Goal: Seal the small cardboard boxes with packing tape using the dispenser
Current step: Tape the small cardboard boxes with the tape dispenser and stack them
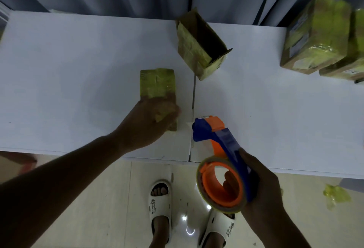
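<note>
Our left hand (151,123) grips the near end of a small taped box (157,88), fingers curled over it, pinning it flat on the white desk (78,60) close to the front edge, just left of the seam between the two desk panels. The box's long axis runs away from us, toward the back edge, and its far half is already wrapped in yellowish tape.

Our right hand (258,184) is wrapped round the tape dispenser (218,161), with fingers showing through the orange core of the roll. The dispenser hangs over the front edge, its blue cutter head pointing up and left toward the box's near right corner, near it but apart from it.

The coming move turns on this: the box lies left of and slightly beyond the dispenser head, so we judge the right hand must swing across the seam and lay tape along the long axis while the left hand steadies.

Further out, an open cardboard box (202,45) stands tilted near the back edge by the seam, and sealed boxes (317,35) are stacked at the back right corner.
</note>
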Demonstrator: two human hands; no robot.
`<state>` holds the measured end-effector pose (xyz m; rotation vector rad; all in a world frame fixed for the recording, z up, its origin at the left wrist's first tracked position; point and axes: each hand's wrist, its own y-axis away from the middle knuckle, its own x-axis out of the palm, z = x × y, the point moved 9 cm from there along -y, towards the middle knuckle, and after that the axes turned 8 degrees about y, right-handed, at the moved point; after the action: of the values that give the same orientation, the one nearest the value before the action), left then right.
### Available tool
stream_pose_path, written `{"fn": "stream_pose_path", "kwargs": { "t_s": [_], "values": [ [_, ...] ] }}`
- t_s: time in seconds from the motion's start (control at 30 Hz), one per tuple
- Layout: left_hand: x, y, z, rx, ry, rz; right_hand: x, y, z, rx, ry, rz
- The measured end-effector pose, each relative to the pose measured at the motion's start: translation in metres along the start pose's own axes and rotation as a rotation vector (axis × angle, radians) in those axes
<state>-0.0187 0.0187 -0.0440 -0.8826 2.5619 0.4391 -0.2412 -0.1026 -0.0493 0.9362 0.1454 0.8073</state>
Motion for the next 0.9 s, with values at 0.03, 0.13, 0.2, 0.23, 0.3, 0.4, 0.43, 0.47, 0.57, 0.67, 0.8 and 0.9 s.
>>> {"fn": "stream_pose_path", "kwargs": {
  "t_s": [0.03, 0.13, 0.2, 0.23, 0.3, 0.4, 0.43, 0.47, 0.57, 0.67, 0.8, 0.9],
  "values": [
    [0.004, -0.002, 0.0, -0.087, 0.162, 0.014, 0.0, 0.0, -0.001, 0.003, 0.006, 0.013],
    [0.022, -0.001, 0.005, -0.396, 0.398, 0.172, 0.003, 0.001, 0.0, -0.019, 0.061, 0.073],
    [0.031, 0.008, 0.011, -0.566, 0.431, 0.282, 0.004, -0.001, -0.001, -0.034, 0.13, 0.102],
    [0.032, 0.011, 0.013, -0.611, 0.44, 0.32, 0.005, 0.0, 0.001, -0.046, 0.177, 0.112],
    [0.033, 0.018, 0.018, -0.662, 0.439, 0.365, 0.01, 0.0, 0.003, -0.079, 0.243, 0.14],
    [0.029, 0.031, 0.024, -0.73, 0.431, 0.409, 0.016, -0.001, 0.004, -0.107, 0.302, 0.173],
    [0.028, 0.036, 0.026, -0.747, 0.448, 0.419, 0.019, -0.002, 0.003, -0.111, 0.323, 0.188],
    [0.027, 0.039, 0.027, -0.757, 0.466, 0.421, 0.022, -0.002, 0.003, -0.117, 0.344, 0.207],
    [0.023, 0.048, 0.034, -0.752, 0.466, 0.415, 0.03, -0.003, 0.002, -0.138, 0.411, 0.245],
    [0.018, 0.058, 0.043, -0.762, 0.405, 0.426, 0.041, -0.005, 0.004, -0.15, 0.511, 0.285],
    [0.005, 0.063, 0.052, -0.703, 0.341, 0.346, 0.058, -0.013, 0.011, -0.205, 0.705, 0.35],
    [-0.006, 0.064, 0.057, -0.613, 0.299, 0.245, 0.071, -0.02, 0.016, -0.247, 0.859, 0.394]
  ]
}}
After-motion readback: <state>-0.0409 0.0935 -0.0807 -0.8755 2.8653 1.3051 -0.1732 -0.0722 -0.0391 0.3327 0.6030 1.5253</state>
